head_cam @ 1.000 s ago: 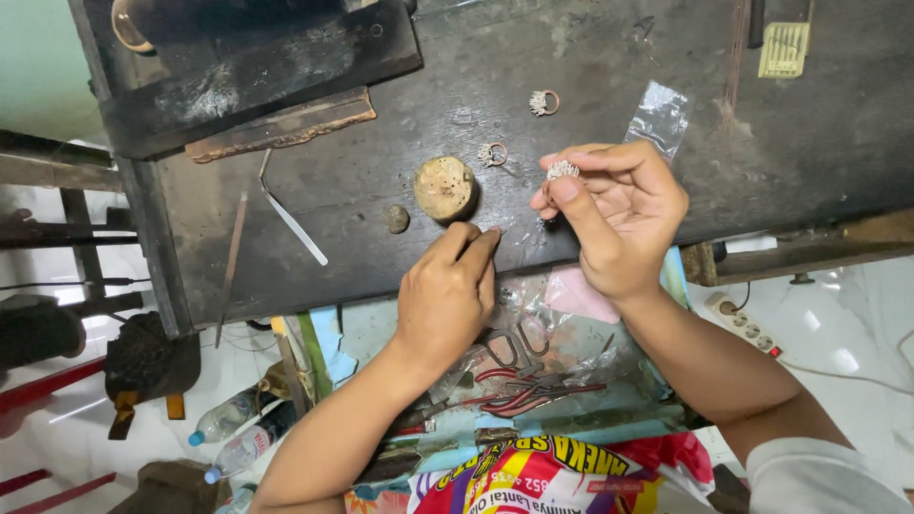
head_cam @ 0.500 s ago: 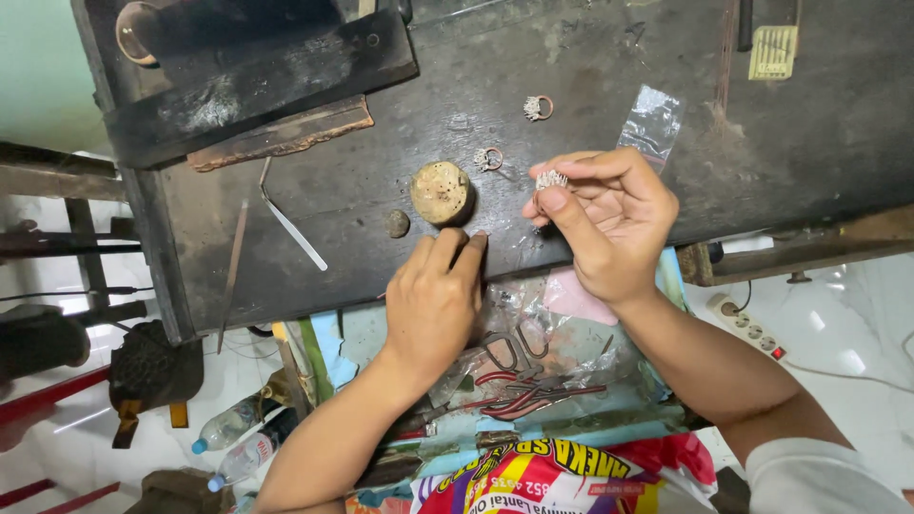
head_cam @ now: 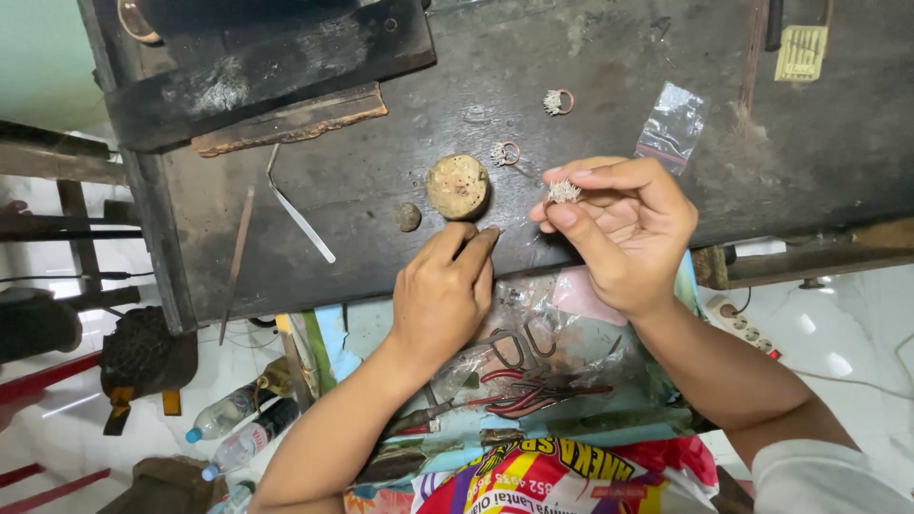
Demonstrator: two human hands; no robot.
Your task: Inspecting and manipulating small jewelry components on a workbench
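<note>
Since the earlier frame the left hand (head_cam: 443,290) has slid a little toward the near edge of the dark workbench (head_cam: 609,57), while the right hand (head_cam: 624,228) keeps its pinch.

Far left edge: a thin metal rod (head_cam: 237,262) and a bent metal strip (head_cam: 297,205) lie flat on the bench; behind them sits a dark wooden block (head_cam: 276,57) with a rusty plate (head_cam: 290,122) along its front.

Centre: a small grey lump (head_cam: 408,217), then a round cork-like disc (head_cam: 458,186). The left hand rests on the near edge just before the disc, fingers curled together with the tips on the wood; whether it holds anything cannot be told.

Beside the disc lies a pronged ring (head_cam: 505,152), with another ring (head_cam: 557,101) farther back. The right hand grips a small spiky silver ring setting (head_cam: 564,191) between thumb and forefinger, above the near edge; its other fingers are loosely folded.

Right: an empty clear plastic bag (head_cam: 672,124).

Below the bench, a tray (head_cam: 571,424) holds crumpled plastic and red-handled pliers (head_cam: 533,395), partly hidden by the arms. Plastic bottles (head_cam: 233,428) lie on the floor at lower left.
</note>
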